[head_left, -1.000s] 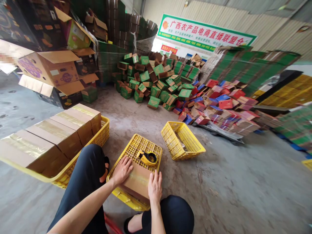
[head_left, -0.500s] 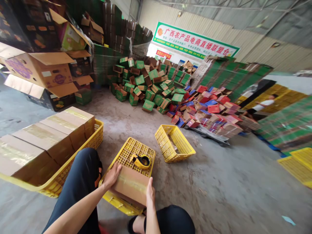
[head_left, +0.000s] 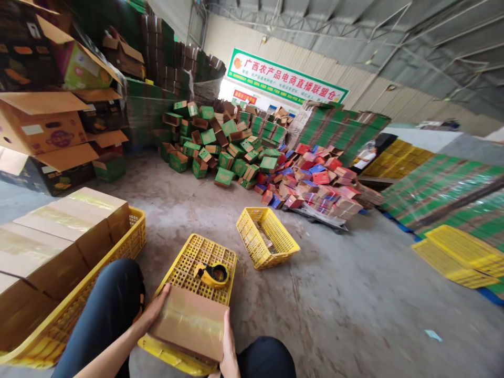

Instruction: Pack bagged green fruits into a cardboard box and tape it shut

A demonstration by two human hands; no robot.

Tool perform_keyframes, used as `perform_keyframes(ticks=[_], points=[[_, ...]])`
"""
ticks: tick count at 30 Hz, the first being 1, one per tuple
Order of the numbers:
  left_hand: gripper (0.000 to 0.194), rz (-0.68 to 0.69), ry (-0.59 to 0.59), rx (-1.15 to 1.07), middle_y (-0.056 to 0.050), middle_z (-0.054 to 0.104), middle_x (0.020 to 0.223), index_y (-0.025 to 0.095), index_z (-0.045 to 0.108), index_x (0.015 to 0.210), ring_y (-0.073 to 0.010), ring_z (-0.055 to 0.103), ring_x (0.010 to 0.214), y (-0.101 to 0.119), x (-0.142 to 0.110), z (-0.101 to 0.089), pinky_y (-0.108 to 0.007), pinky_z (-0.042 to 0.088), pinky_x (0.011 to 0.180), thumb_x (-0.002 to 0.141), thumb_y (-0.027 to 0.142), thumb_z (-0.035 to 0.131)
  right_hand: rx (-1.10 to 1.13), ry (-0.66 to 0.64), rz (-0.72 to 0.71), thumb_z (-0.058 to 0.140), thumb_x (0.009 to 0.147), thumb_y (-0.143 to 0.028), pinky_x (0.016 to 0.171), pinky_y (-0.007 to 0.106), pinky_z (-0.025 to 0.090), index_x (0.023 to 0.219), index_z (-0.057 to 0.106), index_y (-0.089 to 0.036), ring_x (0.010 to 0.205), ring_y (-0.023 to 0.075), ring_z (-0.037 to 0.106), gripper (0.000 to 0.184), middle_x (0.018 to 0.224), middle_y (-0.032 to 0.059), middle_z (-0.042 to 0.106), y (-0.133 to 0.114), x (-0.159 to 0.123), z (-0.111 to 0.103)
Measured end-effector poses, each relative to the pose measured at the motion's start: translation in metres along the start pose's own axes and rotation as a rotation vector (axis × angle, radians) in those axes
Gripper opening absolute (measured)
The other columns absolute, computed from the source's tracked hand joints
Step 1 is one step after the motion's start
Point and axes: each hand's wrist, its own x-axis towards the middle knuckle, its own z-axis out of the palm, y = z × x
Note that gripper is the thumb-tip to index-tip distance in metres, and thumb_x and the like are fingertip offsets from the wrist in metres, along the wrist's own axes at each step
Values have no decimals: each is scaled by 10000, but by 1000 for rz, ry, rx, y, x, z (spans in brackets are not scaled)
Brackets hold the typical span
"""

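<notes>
Between my two hands is a closed cardboard box [head_left: 192, 321] with clear tape along its top. My left hand [head_left: 156, 304] presses its left side, and my right hand [head_left: 228, 341] presses its right end. Under the box is a yellow plastic crate [head_left: 185, 257], its flat slotted face up. A yellow and black tape dispenser [head_left: 214, 274] lies on that face, just beyond the box. To my left, a long yellow crate [head_left: 136, 226] holds several taped cardboard boxes [head_left: 74, 215].
Beyond the work spot, another yellow crate [head_left: 268, 236] stands on the concrete floor with some scraps inside. Heaps of green cartons [head_left: 224, 176] and red and blue cartons [head_left: 318, 178] lie farther back. Large open cartons [head_left: 51, 126] are stacked at left. Yellow crates [head_left: 460, 254] sit at right.
The view has turned to the right, so the surroundings appear farther left. The box has come slightly nearer to me, away from the tape dispenser, with both hands still on it.
</notes>
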Motion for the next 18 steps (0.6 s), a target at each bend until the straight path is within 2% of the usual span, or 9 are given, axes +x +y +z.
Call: perform_keyframes(ticks=[3, 6, 9, 11, 13, 15, 18], points=[[875, 68, 25, -62, -192, 635, 1450, 41, 702, 1269, -319, 493, 1471, 3, 1, 0, -429, 285, 1284, 984, 724, 235, 228, 86, 73, 455, 776, -937, 921, 474, 612, 1224, 762, -234, 1237, 362, 693, 888, 1264, 133, 767, 20, 13, 4], [849, 135, 60, -64, -182, 715, 1340, 74, 743, 1195, -355, 551, 1417, 9, -2, 0, -435, 354, 1245, 949, 761, 308, 224, 160, 7, 478, 709, -980, 1069, 426, 552, 1290, 726, -160, 1365, 361, 601, 1035, 1415, 165, 680, 35, 28, 8], [751, 205, 101, -8, -160, 726, 1329, 108, 736, 1255, -379, 576, 1387, 15, -4, 4, -477, 423, 1187, 984, 681, 333, 44, 256, -127, 314, 693, -1049, 1123, 443, 518, 1296, 718, -106, 1372, 385, 592, 1189, 1403, 224, 671, 45, 41, 15], [688, 229, 172, 62, -155, 688, 1396, 119, 674, 1374, -374, 544, 1418, 15, -4, 10, -498, 432, 1176, 1003, 607, 360, -107, 333, -232, 198, 762, -1021, 1115, 456, 527, 1327, 695, -73, 1329, 392, 628, 1211, 1398, 263, 661, 51, 44, 22], [645, 299, 243, 158, -142, 628, 1479, 140, 587, 1483, -345, 519, 1446, 12, -4, 18, -494, 425, 1186, 1018, 537, 379, -245, 392, -346, 132, 877, -922, 1118, 459, 524, 1393, 643, -35, 1333, 386, 627, 1146, 1451, 289, 609, 56, 42, 30], [618, 439, 307, 273, -128, 530, 1578, 169, 513, 1552, -313, 487, 1476, 6, -4, 27, -477, 408, 1206, 1030, 476, 389, -391, 438, -430, 139, 958, -822, 1149, 479, 490, 1440, 601, -14, 1394, 392, 568, 1048, 1528, 303, 526, 57, 37, 37], [587, 661, 403, 481, -131, 390, 1671, 198, 533, 1547, -342, 403, 1527, -3, -9, 40, -497, 374, 1223, 1014, 433, 469, -647, 472, -455, 163, 1034, -681, 1175, 612, 410, 1492, 573, -59, 1477, 437, 454, 875, 1612, 285, 424, 51, 24, 47]])
